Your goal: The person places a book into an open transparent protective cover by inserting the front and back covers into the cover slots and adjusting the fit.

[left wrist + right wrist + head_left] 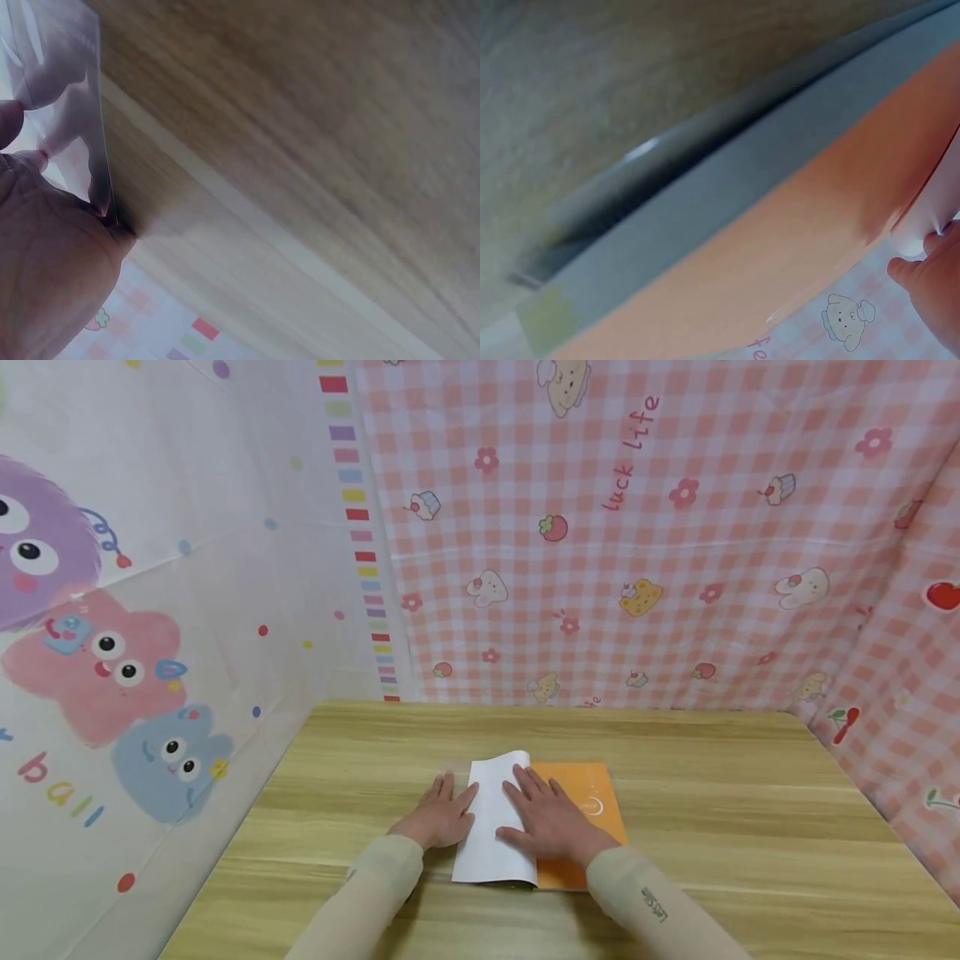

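An orange booklet (573, 870) lies on the wooden table, and a white sheet (487, 852) covers its left part. My right hand (551, 818) lies across the sheet's right side with the fingers spread, the wrist over the orange cover. At the sheet's left edge is my left hand (442, 817), its thumb and forefinger touching that edge and the other fingers stretched forward. In the left wrist view the glossy sheet (56, 75) mirrors the fingers. The right wrist view shows the orange cover (780, 232) with a pale border, and the right fingertips at the sheet.
The wood-grain table (712, 810) extends around the booklet on all sides. A pink checked cloth (600, 568) hangs behind it and on the right. Another cloth, white with cartoon figures (277, 585), hangs along the left side.
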Available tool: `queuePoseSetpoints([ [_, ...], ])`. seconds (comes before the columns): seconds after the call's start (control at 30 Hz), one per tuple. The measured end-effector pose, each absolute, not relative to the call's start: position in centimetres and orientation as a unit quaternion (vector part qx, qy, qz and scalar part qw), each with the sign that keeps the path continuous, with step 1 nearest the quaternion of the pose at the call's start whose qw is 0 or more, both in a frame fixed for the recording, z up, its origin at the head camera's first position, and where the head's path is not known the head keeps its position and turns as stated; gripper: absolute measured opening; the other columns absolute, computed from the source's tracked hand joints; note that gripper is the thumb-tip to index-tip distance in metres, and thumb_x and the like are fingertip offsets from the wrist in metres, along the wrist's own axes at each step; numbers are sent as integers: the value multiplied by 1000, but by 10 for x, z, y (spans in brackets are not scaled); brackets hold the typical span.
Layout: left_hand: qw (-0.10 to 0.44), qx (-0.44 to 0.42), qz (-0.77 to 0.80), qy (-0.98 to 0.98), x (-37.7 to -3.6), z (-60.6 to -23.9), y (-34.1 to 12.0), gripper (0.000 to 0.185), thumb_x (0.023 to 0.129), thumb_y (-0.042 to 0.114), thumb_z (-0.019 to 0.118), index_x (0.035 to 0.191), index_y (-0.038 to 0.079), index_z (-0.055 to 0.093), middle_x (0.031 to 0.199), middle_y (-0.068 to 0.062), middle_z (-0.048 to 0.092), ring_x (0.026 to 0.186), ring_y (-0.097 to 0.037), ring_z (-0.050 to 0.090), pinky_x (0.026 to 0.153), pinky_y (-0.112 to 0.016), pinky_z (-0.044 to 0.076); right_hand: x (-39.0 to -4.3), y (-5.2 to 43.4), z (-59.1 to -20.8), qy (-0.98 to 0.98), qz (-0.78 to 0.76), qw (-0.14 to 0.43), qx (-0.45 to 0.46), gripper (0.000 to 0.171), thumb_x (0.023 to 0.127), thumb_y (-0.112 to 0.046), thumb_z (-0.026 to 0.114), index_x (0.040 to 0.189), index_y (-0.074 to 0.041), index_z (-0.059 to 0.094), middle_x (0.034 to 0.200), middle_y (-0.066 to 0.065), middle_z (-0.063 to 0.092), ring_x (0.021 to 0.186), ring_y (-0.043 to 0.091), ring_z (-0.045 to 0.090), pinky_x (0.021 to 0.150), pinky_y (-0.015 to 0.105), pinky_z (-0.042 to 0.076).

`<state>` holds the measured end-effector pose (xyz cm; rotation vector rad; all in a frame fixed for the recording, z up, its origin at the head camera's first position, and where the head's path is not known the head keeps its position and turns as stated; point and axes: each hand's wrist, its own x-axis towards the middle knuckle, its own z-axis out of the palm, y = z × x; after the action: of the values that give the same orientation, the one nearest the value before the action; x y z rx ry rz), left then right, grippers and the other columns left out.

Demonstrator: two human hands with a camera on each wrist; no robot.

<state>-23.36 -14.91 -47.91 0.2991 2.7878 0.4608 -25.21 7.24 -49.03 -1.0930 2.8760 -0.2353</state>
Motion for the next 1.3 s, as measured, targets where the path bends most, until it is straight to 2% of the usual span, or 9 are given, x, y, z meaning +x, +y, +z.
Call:
queuePoseSetpoints([
  [0.6,150,98,167,969,-237,-490,-153,57,104,33,39,157,14,30,161,-28,7,149,-43,4,119,-54,11,-251,68,-496,937,-75,26,-341,81,98,-62,42,156,-7,29,164,16,14,150,34,12,116,59,17],
  [0.7,158,87,169,969,-235,-485,-151,57,104,32,42,157,15,32,162,-26,8,150,-40,4,119,-53,11,-252,67,-500,938,-72,23,-340,82,98,-63,40,157,-8,28,164,16,13,150,33,11,116,59,17],
  [0.93,155,82,154,972,-235,-485,-152,56,104,35,40,157,19,31,163,-23,9,150,-37,6,119,-51,14,-252,68,-502,937,-72,22,-340,84,98,-68,34,158,-11,25,165,14,10,151,31,8,116,58,16],
  [1.17,149,92,167,970,-237,-486,-152,57,104,33,40,157,15,31,162,-25,9,150,-39,5,119,-51,12,-250,84,-487,928,-127,47,-347,91,92,-70,47,157,-10,27,163,17,16,149,33,20,115,58,20],
  [1.3,145,95,176,969,-237,-489,-153,57,103,32,41,157,14,32,162,-26,10,149,-40,6,119,-52,12,-252,89,-490,926,-127,71,-347,97,88,-77,45,159,-15,22,164,16,12,146,31,29,115,56,24],
])
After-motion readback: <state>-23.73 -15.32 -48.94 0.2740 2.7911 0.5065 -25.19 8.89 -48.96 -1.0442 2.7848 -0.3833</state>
